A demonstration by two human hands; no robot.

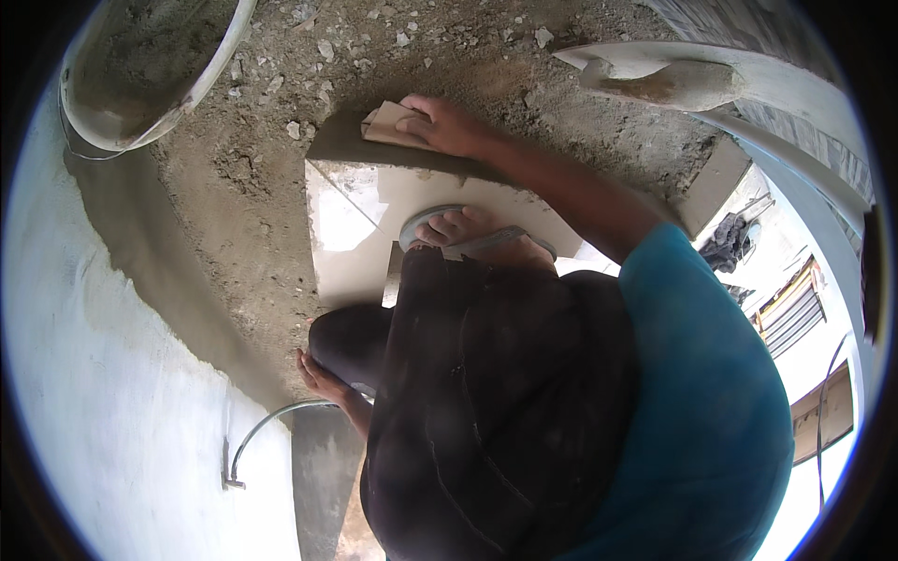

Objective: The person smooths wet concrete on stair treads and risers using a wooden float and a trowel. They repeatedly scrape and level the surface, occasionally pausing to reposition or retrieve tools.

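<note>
At the far middle, my right hand (435,126) is closed round a flat beige block (382,129), which looks like a wooden float. The block rests on a strip of smooth wet grey mortar (335,140) along the far edge of a step (341,271) with smeared pale tiles. Beside my bent knee, at the lower left, my left hand (321,379) hangs low with its fingers stretched out, holding nothing visible. My sandalled foot (458,224) stands on the tiled step.
A bucket (131,140) with grey residue and a wire handle stands far left. Stone chips (325,49) litter the rough ground. A white wall (122,393) with a thin hose (267,423) runs along the left. A pale board with a curved handle (673,84) lies far right.
</note>
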